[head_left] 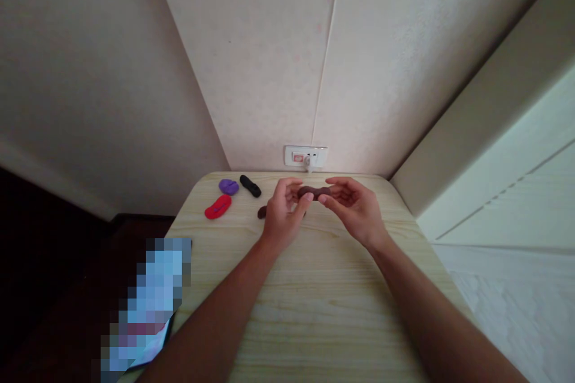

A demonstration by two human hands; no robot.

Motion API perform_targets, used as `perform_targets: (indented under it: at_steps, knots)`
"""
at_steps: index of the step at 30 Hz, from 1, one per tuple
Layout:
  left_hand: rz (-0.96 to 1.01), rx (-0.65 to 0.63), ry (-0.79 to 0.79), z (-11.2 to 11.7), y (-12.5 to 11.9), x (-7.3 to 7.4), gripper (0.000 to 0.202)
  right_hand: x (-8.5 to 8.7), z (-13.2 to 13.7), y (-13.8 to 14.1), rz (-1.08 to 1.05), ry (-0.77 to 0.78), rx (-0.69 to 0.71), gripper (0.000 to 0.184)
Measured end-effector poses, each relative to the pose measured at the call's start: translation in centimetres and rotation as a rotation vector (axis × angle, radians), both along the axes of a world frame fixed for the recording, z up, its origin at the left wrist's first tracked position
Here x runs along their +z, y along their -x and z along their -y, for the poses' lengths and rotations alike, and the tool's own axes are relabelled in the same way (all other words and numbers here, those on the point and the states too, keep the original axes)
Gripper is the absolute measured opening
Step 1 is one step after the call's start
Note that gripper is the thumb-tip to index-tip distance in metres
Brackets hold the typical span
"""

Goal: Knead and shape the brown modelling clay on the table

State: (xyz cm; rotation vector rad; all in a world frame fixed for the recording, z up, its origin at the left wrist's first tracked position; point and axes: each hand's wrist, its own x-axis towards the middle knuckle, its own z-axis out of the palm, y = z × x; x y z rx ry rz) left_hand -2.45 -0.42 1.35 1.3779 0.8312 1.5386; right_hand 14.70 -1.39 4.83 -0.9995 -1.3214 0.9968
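A short roll of brown modelling clay (315, 192) is held level above the table between both hands. My left hand (286, 203) pinches its left end with thumb and fingers. At the other end, my right hand (353, 203) grips it the same way, thumb on the near side. Beneath my left hand lies a second dark brown clay piece (262, 212), mostly hidden by the hand. Farther left on the table rest a purple clay lump (229, 186), a black clay roll (250, 186) and a red clay piece (218, 207) with a purplish streak.
The pale wood-grain table (314, 299) stands against a papered wall (269, 60). A wall socket (306, 156) with a white plug sits just above its back edge. At the left edge lies a device with a blurred-out screen (153, 293). A white cabinet (503, 179) stands on the right.
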Motion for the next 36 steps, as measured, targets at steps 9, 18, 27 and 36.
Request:
perform_targets:
  at_steps: [9,18,27,36]
  knots:
    - [-0.198,0.091,-0.075,0.3,0.0,0.7,0.016,-2.1,0.7,0.7,-0.099,-0.065,-0.133,0.040]
    - [-0.163,-0.022,0.042,0.7,0.4,1.8,0.024,-1.4,1.0,0.5,-0.097,0.108,-0.009,0.034]
    - [-0.108,-0.079,0.055,0.4,0.4,1.7,0.039,-1.8,0.7,0.4,-0.188,0.172,0.146,0.035]
    - [0.006,-0.141,0.138,0.2,-0.2,1.5,0.031,-2.1,1.2,0.4,-0.047,0.016,-0.042,0.036]
